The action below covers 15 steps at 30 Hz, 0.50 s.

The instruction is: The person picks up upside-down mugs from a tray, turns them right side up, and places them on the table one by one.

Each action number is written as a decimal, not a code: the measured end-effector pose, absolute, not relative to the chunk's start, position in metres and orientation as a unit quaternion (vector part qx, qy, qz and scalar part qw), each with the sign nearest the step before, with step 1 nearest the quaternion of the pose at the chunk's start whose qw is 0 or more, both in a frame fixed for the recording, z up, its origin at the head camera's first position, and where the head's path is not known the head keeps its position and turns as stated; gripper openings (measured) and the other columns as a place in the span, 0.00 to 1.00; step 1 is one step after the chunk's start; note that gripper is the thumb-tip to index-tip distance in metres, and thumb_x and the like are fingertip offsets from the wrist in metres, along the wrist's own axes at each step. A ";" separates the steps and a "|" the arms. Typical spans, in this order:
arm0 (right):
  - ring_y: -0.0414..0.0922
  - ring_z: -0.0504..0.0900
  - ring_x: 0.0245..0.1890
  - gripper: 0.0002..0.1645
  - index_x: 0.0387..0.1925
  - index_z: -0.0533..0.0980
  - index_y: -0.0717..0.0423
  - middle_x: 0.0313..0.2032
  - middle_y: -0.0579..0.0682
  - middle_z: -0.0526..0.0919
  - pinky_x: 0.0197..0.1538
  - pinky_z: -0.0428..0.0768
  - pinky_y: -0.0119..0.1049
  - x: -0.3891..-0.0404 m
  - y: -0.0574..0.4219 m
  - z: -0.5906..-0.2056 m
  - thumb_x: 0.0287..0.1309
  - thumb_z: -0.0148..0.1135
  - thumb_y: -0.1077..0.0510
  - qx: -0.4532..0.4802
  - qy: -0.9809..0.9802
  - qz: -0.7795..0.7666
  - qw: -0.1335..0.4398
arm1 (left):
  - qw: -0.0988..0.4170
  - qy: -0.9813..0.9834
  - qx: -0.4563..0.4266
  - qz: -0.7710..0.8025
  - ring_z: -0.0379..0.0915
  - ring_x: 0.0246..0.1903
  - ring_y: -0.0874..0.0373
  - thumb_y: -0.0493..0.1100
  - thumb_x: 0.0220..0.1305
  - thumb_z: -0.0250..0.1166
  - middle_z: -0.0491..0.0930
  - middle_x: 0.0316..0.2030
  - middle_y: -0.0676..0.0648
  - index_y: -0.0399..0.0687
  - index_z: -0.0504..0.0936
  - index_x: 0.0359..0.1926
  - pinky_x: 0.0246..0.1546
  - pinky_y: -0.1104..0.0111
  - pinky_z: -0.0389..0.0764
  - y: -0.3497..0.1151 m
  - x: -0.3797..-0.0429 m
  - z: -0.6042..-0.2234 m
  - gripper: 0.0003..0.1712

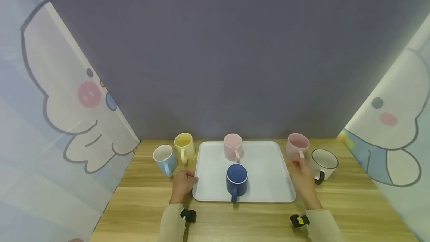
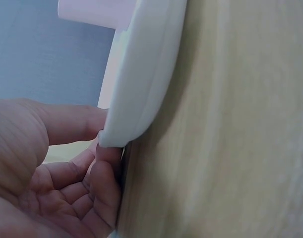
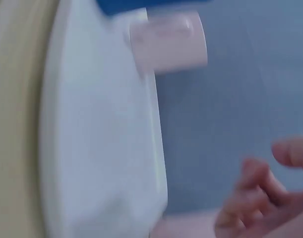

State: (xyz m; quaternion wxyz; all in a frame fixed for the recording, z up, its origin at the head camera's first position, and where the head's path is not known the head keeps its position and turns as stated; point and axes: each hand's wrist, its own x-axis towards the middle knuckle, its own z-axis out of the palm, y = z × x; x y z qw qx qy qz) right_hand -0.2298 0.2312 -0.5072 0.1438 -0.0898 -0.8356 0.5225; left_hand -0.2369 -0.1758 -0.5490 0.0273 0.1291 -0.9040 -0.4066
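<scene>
A white tray (image 1: 265, 174) lies on the table with a light pink mug (image 1: 232, 147) at its back and a dark blue mug (image 1: 236, 182) near its front edge. My left hand (image 1: 183, 185) pinches the tray's left rim; in the left wrist view the thumb (image 2: 74, 123) is on the upper side and fingers curl beneath. My right hand (image 1: 302, 176) is near the handle of a dusty pink mug (image 1: 296, 145), right of the tray. Blurred in the right wrist view, its fingers (image 3: 245, 198) are loosely bent and apart from the thumb, with nothing between them.
Left of the tray stand a yellow mug (image 1: 184, 145) and a light blue mug (image 1: 165, 158). A white mug with a black rim and handle (image 1: 324, 164) stands close beside my right hand. A grey wall (image 1: 215, 66) rises behind the wooden table (image 1: 235, 221), with printed cloth on both sides.
</scene>
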 end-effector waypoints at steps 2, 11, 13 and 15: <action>0.35 0.74 0.28 0.17 0.49 0.73 0.65 0.39 0.58 0.79 0.32 0.73 0.27 -0.242 0.217 -0.506 0.69 0.53 0.54 -0.033 -0.842 0.533 0.078 | 0.028 -0.904 0.128 -0.406 0.71 0.24 0.57 0.39 0.49 0.70 0.78 0.22 0.48 0.41 0.82 0.29 0.23 0.68 0.70 -0.174 -0.238 -0.549 0.07; 0.42 0.76 0.26 0.20 0.51 0.76 0.63 0.42 0.57 0.83 0.27 0.70 0.31 -0.299 0.153 -0.514 0.67 0.54 0.52 0.046 -0.830 0.549 -0.082 | 0.034 -0.903 0.122 -0.411 0.71 0.23 0.57 0.39 0.49 0.70 0.78 0.22 0.48 0.40 0.82 0.29 0.22 0.68 0.70 -0.175 -0.238 -0.550 0.07; 0.43 0.76 0.27 0.19 0.51 0.76 0.62 0.42 0.55 0.83 0.27 0.70 0.31 -0.306 0.141 -0.515 0.67 0.53 0.52 0.056 -0.828 0.548 -0.106 | 0.037 -0.905 0.121 -0.407 0.71 0.22 0.57 0.38 0.49 0.70 0.78 0.21 0.48 0.40 0.82 0.29 0.23 0.68 0.70 -0.176 -0.238 -0.550 0.07; 0.43 0.76 0.28 0.19 0.52 0.76 0.61 0.41 0.54 0.82 0.28 0.71 0.32 -0.312 0.132 -0.516 0.68 0.52 0.53 0.065 -0.818 0.555 -0.132 | 0.040 -0.906 0.120 -0.404 0.71 0.22 0.57 0.39 0.49 0.70 0.78 0.21 0.48 0.41 0.82 0.29 0.23 0.68 0.70 -0.176 -0.239 -0.551 0.07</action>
